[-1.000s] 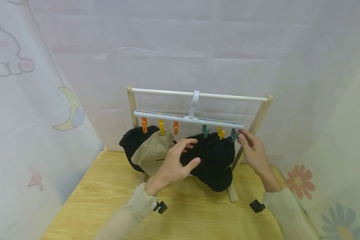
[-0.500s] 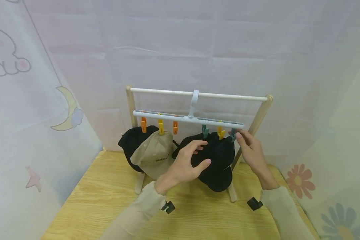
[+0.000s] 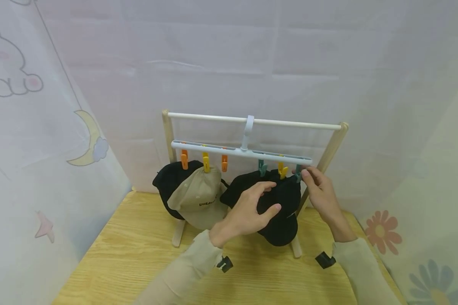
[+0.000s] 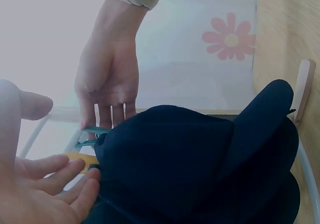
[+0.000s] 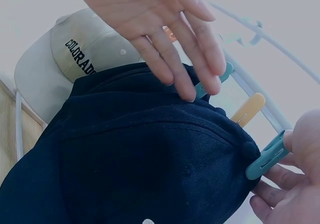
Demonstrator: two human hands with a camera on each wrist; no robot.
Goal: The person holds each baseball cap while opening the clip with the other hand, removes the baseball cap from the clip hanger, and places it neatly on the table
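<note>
left hand (image 3: 248,212) flat on black cap (image 3: 278,212) — right hand (image 3: 320,192) pinching teal clip (image 3: 298,173); beige cap (image 3: 196,197) beside.

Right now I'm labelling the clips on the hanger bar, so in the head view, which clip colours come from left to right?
orange clip → yellow clip → second orange clip → teal clip → second yellow clip → end teal clip, pinched by the right hand.

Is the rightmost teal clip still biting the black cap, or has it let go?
Still biting. In the right wrist view the teal clip clamps the black cap's edge, with the right hand pinching the clip.
</note>
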